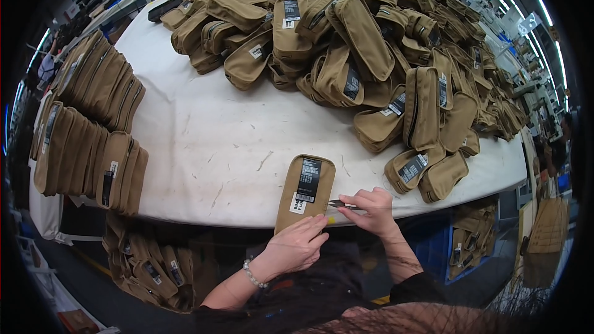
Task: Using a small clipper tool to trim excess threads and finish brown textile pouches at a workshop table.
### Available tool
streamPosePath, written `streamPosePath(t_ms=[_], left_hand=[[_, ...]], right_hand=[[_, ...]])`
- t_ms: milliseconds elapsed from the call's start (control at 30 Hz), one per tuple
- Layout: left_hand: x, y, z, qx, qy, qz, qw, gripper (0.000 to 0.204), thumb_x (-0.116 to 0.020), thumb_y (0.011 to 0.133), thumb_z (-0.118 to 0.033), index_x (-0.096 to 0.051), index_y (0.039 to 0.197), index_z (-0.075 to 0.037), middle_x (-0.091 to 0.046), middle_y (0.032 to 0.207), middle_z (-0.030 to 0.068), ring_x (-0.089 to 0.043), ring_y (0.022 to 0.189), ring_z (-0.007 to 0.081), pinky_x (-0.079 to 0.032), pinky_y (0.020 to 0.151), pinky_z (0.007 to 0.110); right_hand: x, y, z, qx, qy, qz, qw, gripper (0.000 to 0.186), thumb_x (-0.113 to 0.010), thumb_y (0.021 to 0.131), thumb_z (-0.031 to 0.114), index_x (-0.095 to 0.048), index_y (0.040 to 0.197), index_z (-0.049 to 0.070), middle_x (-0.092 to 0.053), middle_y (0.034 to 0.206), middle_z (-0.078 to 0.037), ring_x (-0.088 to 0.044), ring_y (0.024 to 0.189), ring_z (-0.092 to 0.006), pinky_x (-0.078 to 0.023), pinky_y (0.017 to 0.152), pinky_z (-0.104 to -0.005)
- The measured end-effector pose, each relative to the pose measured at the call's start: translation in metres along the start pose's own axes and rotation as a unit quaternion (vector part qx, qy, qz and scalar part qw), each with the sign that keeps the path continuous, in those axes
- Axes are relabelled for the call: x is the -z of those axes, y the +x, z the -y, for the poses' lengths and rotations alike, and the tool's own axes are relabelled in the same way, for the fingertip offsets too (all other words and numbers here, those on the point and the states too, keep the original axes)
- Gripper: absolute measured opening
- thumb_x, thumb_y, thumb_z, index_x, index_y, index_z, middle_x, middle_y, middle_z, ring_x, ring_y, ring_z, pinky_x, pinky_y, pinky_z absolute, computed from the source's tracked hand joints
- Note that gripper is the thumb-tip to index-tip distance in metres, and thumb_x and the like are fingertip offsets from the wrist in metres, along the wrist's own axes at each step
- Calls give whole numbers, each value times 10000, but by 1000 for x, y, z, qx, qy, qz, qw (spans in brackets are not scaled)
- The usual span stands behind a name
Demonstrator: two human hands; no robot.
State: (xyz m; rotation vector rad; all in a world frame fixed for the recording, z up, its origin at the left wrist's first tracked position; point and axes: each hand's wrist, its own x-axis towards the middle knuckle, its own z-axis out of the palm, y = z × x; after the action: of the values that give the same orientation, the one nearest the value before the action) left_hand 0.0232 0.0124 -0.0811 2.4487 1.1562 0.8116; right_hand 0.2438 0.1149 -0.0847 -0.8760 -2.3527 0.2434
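Observation:
A tan fabric pouch (288,214) with a black tag and a white label lies at the table's front edge. My left hand (294,244), with a bead bracelet at the wrist, has closed fingers on the pouch's lower end. My right hand (369,210) grips a small dark metal tool (338,204), apparently thread snips, whose tip is at the pouch's right edge.
A large heap of similar pouches (362,37) covers the back and right of the white table (204,136). Stacked pouches (86,154) stand at the left. Below are more pouches (148,260) at left and a blue crate (427,253) at right.

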Motion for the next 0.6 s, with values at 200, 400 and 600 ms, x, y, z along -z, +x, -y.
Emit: streamPosePath(t_ms=[200,400,600], left_hand=[[0,0,0,-1,0,1,1000,292,-678,726,-84,-678,1006,-1,-591,1248,187,-588,1152,311,-482,990,383],[0,0,0,-6,0,-7,1000,295,-676,725,-80,-677,1007,4,-583,1259,190,-589,1145,314,-482,988,383],[-2,-1,3,-15,-3,-8,1000,293,-675,723,-77,-674,1003,9,-574,1265,188,-588,1134,313,-480,985,381]], right_hand=[[-6,-1,0,20,-1,7,1000,227,-814,704,278,-743,901,190,-546,591,60,-473,460,-137,-309,465,-286],[-9,2,1,26,-5,2,1000,221,-812,706,283,-741,894,190,-545,585,56,-475,456,-141,-312,465,-286],[-7,-4,-1,20,-3,3,1000,207,-810,711,295,-743,876,190,-547,567,61,-468,439,-143,-311,465,-288]])
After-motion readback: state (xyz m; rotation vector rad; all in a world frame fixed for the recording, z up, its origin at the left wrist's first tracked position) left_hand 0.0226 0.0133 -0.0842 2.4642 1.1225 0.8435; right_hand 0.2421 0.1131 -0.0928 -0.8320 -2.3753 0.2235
